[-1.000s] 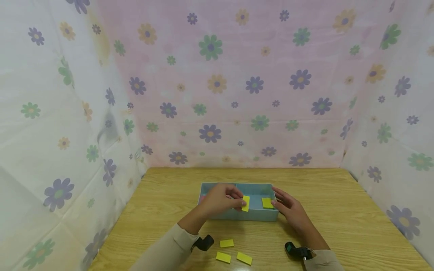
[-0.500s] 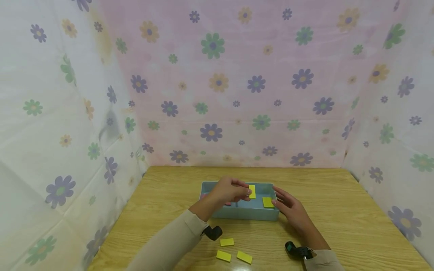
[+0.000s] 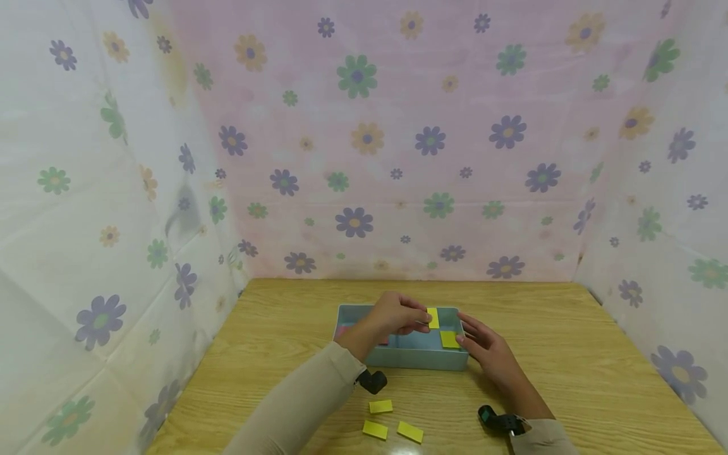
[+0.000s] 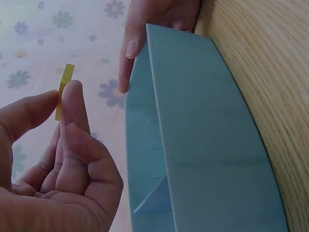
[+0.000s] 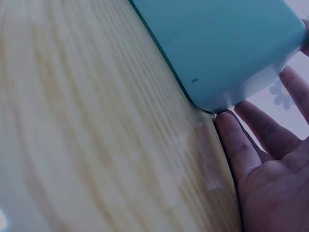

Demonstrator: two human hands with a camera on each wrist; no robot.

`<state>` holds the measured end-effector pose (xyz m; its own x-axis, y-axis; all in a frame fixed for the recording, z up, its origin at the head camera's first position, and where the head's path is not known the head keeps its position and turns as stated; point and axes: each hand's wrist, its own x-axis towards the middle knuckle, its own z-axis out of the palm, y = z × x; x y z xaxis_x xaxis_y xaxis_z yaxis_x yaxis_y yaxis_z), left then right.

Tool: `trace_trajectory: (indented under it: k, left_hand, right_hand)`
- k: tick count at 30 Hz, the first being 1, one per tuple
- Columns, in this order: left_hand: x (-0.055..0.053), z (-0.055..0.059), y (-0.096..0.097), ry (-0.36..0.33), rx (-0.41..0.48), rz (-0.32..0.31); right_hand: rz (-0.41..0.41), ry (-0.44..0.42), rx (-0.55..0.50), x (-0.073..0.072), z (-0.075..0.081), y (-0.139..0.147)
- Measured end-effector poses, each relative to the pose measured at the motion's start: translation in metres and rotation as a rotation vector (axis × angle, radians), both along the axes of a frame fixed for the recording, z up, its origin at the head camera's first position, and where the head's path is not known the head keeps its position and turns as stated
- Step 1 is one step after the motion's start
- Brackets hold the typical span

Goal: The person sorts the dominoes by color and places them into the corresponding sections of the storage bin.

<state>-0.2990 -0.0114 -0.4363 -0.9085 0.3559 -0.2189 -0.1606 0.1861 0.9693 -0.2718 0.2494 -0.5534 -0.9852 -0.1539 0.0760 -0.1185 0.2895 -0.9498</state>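
Observation:
My left hand (image 3: pixel 400 316) pinches a thin yellow rectangular tile (image 3: pixel 433 318) between thumb and fingertips. It is above the right part of a light blue box (image 3: pixel 418 360). The left wrist view shows the tile (image 4: pixel 64 92) edge-on, beside the box's opening and not touching it. At the box's right end, my right hand (image 3: pixel 490 352) rests with fairly straight fingers. Those fingers (image 5: pixel 263 123) touch the end wall in the right wrist view, and the thumb is by the rim. Another yellow piece (image 3: pixel 449 339) lies inside the box's right part.
Three yellow tiles lie on the wooden table in front of the box, the rearmost tile (image 3: pixel 380 406) closest to it. Pink pieces (image 3: pixel 342 330) show in the box's left part, partly hidden by my left hand. Flower-printed cloth (image 3: pixel 364 189) surrounds the table.
My left hand has moved right and slightly up and away, carrying the yellow tile toward the box's right part. My right hand stays at the box's end.

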Motion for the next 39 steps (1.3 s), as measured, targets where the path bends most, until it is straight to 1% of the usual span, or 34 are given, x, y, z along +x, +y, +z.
trace_trajectory:
  k: [4, 8, 14, 16, 21, 30, 35, 39]
  left_hand:
    - [-0.002, -0.001, 0.005, 0.003, -0.014, 0.005]
    - [-0.002, -0.003, 0.009, 0.028, -0.059, 0.005]
    - [-0.001, -0.003, 0.018, 0.080, -0.179, 0.031]
    - [-0.001, -0.003, 0.022, 0.096, -0.218, 0.026]
    - [-0.005, -0.003, 0.032, 0.116, -0.284, 0.032]
    - [-0.012, -0.002, 0.036, 0.104, -0.339, 0.059]
    - [-0.014, -0.004, 0.035, 0.126, -0.384, 0.062]
    - [-0.014, -0.006, 0.035, 0.136, -0.394, 0.056]
  right_hand:
    - [0.010, 0.006, -0.015, 0.000, 0.000, 0.000]
    - [0.013, 0.011, -0.015, 0.000, 0.000, 0.000]
    - [0.023, 0.016, -0.021, -0.001, 0.000, -0.001]
    - [0.019, 0.016, -0.008, -0.001, 0.000, 0.000]
    - [0.007, 0.015, 0.013, 0.000, 0.000, 0.001]
    - [0.011, 0.020, 0.004, -0.001, 0.001, 0.001]
    - [0.021, 0.028, -0.008, -0.001, 0.000, 0.001]
    - [0.022, 0.030, -0.007, -0.001, -0.001, 0.001]
